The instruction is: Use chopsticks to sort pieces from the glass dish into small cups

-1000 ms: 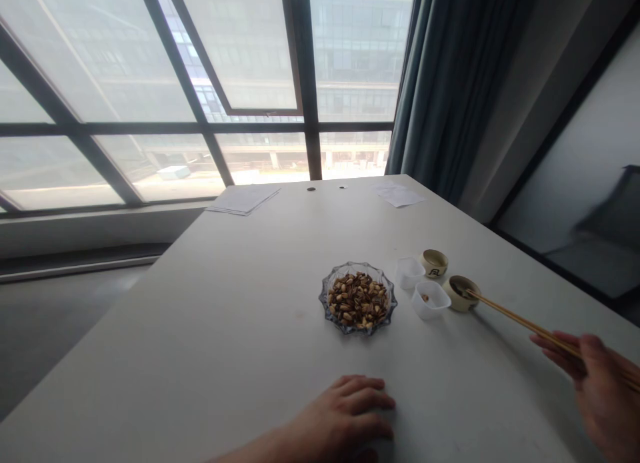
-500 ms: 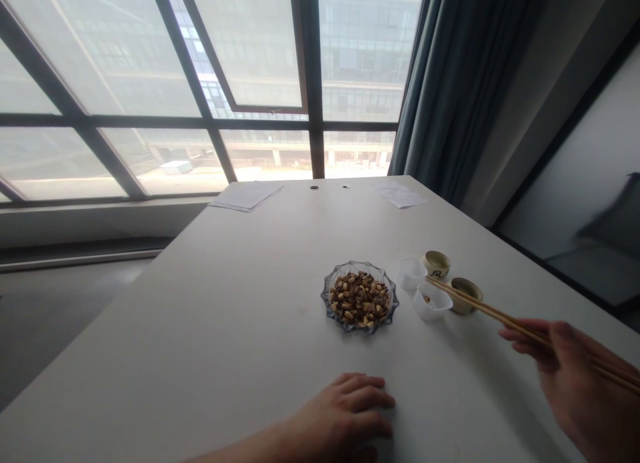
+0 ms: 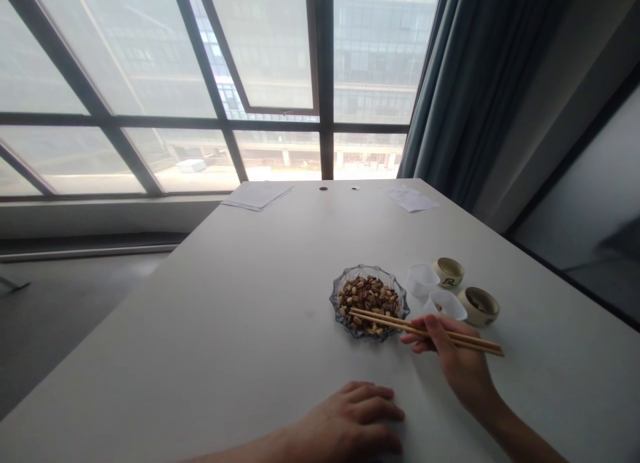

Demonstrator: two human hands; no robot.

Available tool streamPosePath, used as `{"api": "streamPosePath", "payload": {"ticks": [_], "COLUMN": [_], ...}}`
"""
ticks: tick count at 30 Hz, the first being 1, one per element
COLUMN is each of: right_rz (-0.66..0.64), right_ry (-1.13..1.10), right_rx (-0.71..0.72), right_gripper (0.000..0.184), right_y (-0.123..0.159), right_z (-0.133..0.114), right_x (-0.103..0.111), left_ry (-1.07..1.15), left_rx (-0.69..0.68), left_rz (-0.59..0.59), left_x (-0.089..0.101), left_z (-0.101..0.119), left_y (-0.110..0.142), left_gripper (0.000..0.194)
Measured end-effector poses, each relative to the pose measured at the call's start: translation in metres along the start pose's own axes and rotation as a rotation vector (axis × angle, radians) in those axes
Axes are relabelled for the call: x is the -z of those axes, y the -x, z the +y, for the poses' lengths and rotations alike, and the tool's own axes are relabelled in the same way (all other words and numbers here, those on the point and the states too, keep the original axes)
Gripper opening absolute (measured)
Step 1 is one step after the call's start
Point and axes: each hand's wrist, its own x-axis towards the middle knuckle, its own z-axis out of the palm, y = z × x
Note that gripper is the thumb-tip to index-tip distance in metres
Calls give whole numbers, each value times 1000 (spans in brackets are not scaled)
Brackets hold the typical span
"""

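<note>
A pair of wooden chopsticks (image 3: 480, 344) is gripped by my right hand (image 3: 453, 356), which hovers at the right side of a clear glass bowl (image 3: 336, 308). The chopstick tips are over the mixed nuts and seeds (image 3: 367, 293) that fill the bowl; I cannot tell whether they pinch one. My left hand (image 3: 353, 420) lies on the table in front of the bowl, fingers spread, holding nothing. Just beyond my right hand is a translucent plastic cup (image 3: 453, 308) with a small brown piece inside, partly hidden by the hand.
Another translucent cup (image 3: 423, 281) stands behind the first. To the right are two beige ceramic cups, the farther one (image 3: 449, 274) and the nearer one (image 3: 481, 310), which has dark bits inside. Papers (image 3: 257, 195) and a sheet (image 3: 414, 200) lie at the white table's (image 3: 240, 330) far end.
My right hand has carried the chopsticks leftward from the small cups to the glass bowl. The left hand stays on the table. The view has shifted slightly.
</note>
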Motion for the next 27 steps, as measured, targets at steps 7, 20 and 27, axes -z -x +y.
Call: {"api": "streamPosePath", "payload": {"ticks": [7,20,27], "right_rz": [-9,2,41], "right_ry": [4,20,27], "right_rx": [18,-3,-5], "right_gripper": [49,47,58], "right_y": [0,10,12], "right_z": [4,2,0], "right_x": [-6,-18,-20], "left_ry": [3,-7,9], "left_rx": [8,5,11], "left_rz": [33,40,21], "left_x": [-5,-8,-5], "left_z": [0,-2,-1], "left_y": [2,1,1], "left_gripper": [19,18,18]}}
